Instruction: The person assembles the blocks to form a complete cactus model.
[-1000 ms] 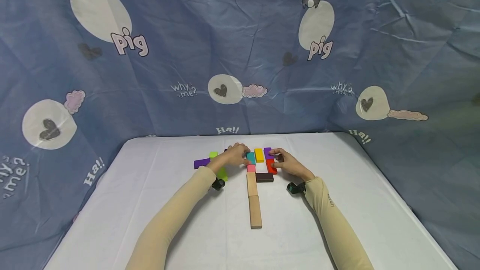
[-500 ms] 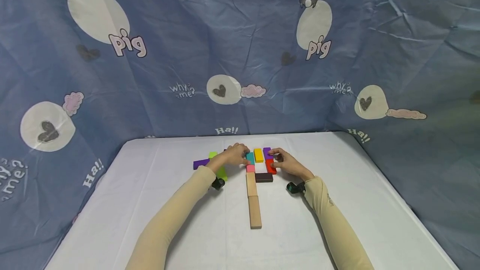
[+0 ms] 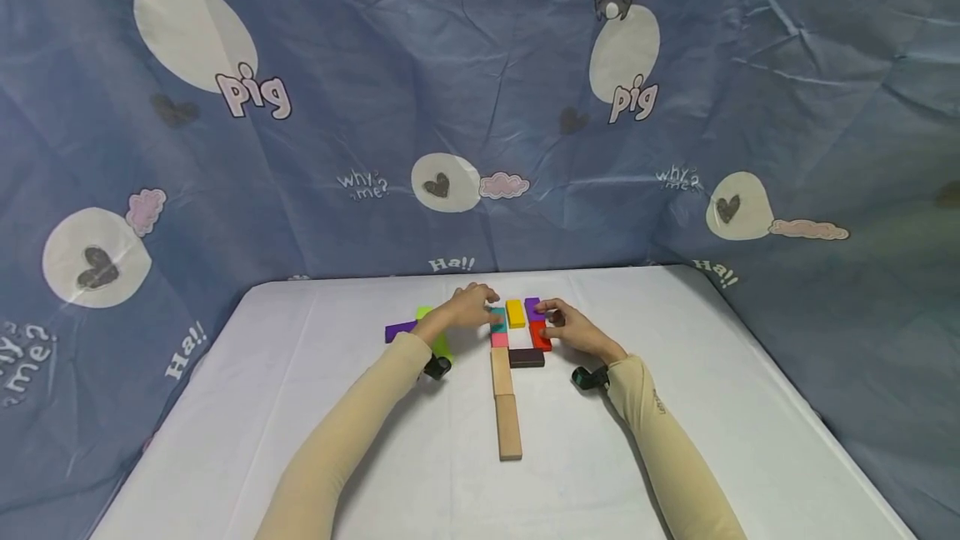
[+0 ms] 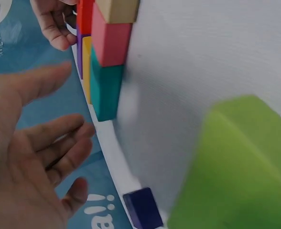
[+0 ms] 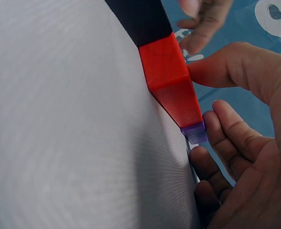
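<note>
My left hand hovers beside the teal block, thumb and fingers spread apart and holding nothing. Below the teal block lie a pink block and a line of two plain wooden blocks. At the right, my right hand touches the red block with its thumb tip, while its index finger meets the purple block behind it. A yellow block lies between the teal and purple ones. The dark brown block lies crosswise beside the upper wooden block.
Left of these, partly behind my left arm, are a second purple block and lime green blocks. A dark blue-purple block shows in the left wrist view. All lie on a white-covered table, with a blue printed cloth behind.
My left hand has drawn slightly up off the teal block, its thumb and fingers parting from it. The right hand stays at the red and purple blocks.
</note>
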Available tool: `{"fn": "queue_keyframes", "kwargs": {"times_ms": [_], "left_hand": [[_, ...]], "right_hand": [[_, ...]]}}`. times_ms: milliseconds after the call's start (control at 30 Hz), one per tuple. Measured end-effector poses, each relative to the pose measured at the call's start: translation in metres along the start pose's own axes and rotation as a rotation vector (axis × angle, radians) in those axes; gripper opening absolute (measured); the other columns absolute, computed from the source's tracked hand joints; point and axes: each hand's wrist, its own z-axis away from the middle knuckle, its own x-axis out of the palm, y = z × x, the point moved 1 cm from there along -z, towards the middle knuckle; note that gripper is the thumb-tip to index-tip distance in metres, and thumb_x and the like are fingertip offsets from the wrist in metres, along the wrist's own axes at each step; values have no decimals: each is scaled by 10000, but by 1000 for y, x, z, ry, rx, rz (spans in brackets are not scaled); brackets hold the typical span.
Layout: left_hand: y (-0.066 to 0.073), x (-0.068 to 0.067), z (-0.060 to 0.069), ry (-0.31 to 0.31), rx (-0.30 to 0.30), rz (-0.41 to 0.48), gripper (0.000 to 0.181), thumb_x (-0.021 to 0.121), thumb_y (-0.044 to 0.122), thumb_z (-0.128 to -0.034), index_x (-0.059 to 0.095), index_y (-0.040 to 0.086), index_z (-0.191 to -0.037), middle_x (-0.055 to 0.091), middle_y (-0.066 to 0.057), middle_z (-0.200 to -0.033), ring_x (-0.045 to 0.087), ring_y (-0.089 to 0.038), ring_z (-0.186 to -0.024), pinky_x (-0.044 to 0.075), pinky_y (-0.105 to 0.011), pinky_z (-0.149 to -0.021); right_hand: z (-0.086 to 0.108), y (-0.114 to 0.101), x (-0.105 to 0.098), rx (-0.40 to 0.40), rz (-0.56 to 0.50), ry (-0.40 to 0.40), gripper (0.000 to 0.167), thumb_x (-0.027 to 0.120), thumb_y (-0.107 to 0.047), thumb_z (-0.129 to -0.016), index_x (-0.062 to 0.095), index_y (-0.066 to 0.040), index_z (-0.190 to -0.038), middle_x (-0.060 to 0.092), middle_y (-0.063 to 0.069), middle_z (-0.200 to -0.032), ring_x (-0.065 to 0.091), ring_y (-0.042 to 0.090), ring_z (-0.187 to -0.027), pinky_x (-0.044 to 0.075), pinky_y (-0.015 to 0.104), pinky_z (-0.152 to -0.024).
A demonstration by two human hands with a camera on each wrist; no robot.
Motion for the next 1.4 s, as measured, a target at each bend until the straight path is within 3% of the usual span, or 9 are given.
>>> {"fn": "queue_keyframes", "kwargs": {"times_ms": [167,500,700,833,1100,1400], "left_hand": [[11,0,-9,59,5,3,517,689,335,-865,599,60,-1292,611,-81,-1283,476,-256,-1241,258,-493,-1077],[26,11,-20,34,-7,-104,518,744,363,-834,633,85,-1256,622,-49,-1222,487,-223,-1133,294,-441,-995],[30,11,-25,24,-29,-137,472,728,331,-857,638,97,-1257,589,-52,-1236,468,-227,-1166,287,-439,-1020],[31,9,-31,-8,-35,-128,461,718,305,-870,631,94,-1271,565,-64,-1278,452,-245,-1210,271,-462,-1046],[17,7,-52,-22,-86,-62,499,709,296,-877,592,94,-1317,549,-69,-1322,447,-250,-1253,234,-475,-1080],[-13,-2,-59,23,-149,17,538,711,289,-871,561,100,-1351,518,-104,-1349,415,-287,-1302,213,-582,-1105]], "right_hand": [[0,2,1,0,-18,-1,481,678,-109,-862,489,-79,-1304,523,154,-1343,463,295,-1132,366,434,-1012],[0,0,3,-14,-20,0,479,672,-78,-870,484,-50,-1309,529,173,-1338,469,303,-1125,376,412,-991],[-1,-2,1,-27,-16,-10,504,642,-38,-879,444,30,-1337,497,253,-1351,443,385,-1135,361,436,-972],[-2,-1,0,-31,-3,-5,501,645,-53,-878,453,1,-1338,504,227,-1357,449,367,-1142,360,420,-978],[1,-3,2,-15,-27,11,485,678,-71,-859,490,-67,-1306,537,165,-1337,467,293,-1111,373,371,-958],[13,-27,-2,-2,-22,-28,511,644,-39,-872,448,18,-1341,489,248,-1366,444,357,-1140,362,407,-975]]}}
